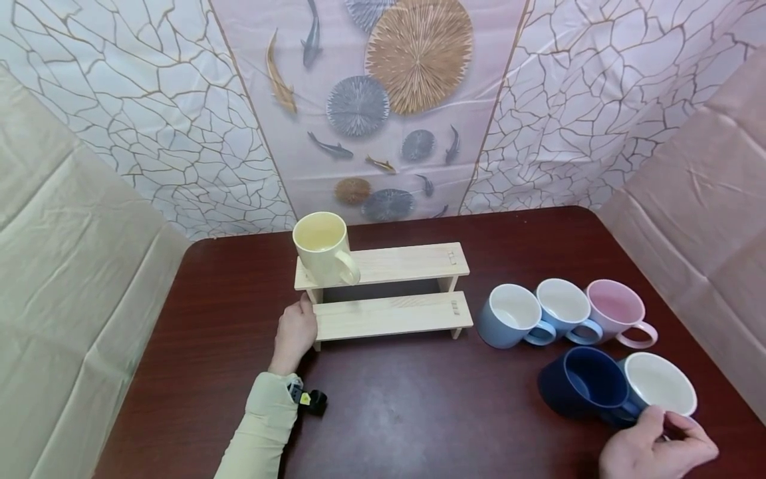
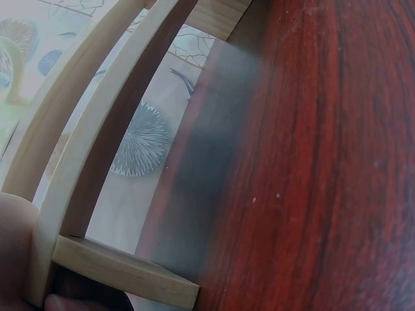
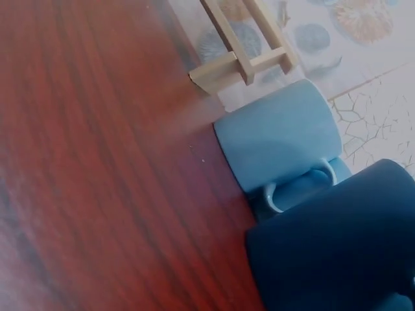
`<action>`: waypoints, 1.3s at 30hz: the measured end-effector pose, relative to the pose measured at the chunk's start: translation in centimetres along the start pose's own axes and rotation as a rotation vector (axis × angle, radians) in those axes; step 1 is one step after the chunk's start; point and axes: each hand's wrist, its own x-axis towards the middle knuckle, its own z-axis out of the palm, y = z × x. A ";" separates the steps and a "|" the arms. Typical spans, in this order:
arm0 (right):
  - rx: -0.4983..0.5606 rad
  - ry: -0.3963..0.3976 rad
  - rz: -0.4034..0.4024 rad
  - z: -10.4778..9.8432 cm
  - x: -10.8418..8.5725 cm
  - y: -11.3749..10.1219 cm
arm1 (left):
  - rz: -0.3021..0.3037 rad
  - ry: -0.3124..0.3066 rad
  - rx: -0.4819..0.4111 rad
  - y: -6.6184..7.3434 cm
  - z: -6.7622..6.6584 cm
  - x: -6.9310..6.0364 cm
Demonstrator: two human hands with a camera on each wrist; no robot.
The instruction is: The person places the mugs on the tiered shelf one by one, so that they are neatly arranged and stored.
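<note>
My left hand (image 1: 296, 332) grips the left end of a two-step wooden shelf (image 1: 391, 316), its fingers at the edge of the lower step. On the upper step's left end stands a yellow mug (image 1: 323, 249). At the lower right, my right hand (image 1: 655, 446) has bent fingers against the front of a white-lined mug (image 1: 658, 382), beside the handle of a navy mug (image 1: 583, 382). Whether it pinches a handle cannot be seen. The right wrist view shows the navy mug (image 3: 337, 246) close up, but no fingers clearly.
Behind the navy mug, two light blue mugs (image 1: 505, 319) (image 1: 562, 309) and a pink mug (image 1: 616, 309) stand in a row right of the shelf, handles toward the right. A patterned cloth (image 1: 383, 133) hangs behind the dark red table (image 1: 209, 332).
</note>
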 end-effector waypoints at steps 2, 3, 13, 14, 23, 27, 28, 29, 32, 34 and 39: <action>0.015 -0.004 -0.022 0.1 0.0 0.4 | -0.002 -0.003 -0.003 0.0 0.0 0.0; 0.002 -0.005 -0.039 0.1 0.0 0.7 | -0.001 -0.004 -0.003 0.0 0.0 0.0; -0.064 -0.003 -0.174 0.4 -0.2 2.0 | 0.005 0.005 -0.020 -0.1 -0.1 0.0; -0.069 -0.007 -0.169 0.4 -0.2 1.9 | 0.004 0.005 -0.022 -0.1 -0.1 0.0; -0.101 -0.028 -0.171 0.2 -0.3 2.0 | 0.009 0.013 -0.028 -0.1 0.0 0.0; -0.170 -0.065 -0.189 -0.3 -0.3 1.9 | 0.012 0.015 -0.028 0.1 0.0 -0.2; -0.194 -0.076 -0.202 -0.5 -0.3 1.8 | 0.012 0.014 -0.027 0.1 0.1 -0.2; -0.228 -0.091 -0.212 -0.8 -0.2 1.8 | 0.011 0.012 -0.027 0.1 0.1 -0.3; -0.310 -0.136 -0.252 -1.3 -0.2 1.6 | 0.008 0.013 -0.030 0.1 0.1 -0.3; -0.357 -0.167 -0.257 -1.5 -0.3 1.4 | 0.008 0.016 -0.029 0.1 0.0 -0.2; -0.457 -0.224 -0.245 -1.8 -0.2 1.2 | 0.006 0.013 -0.031 0.1 0.0 -0.1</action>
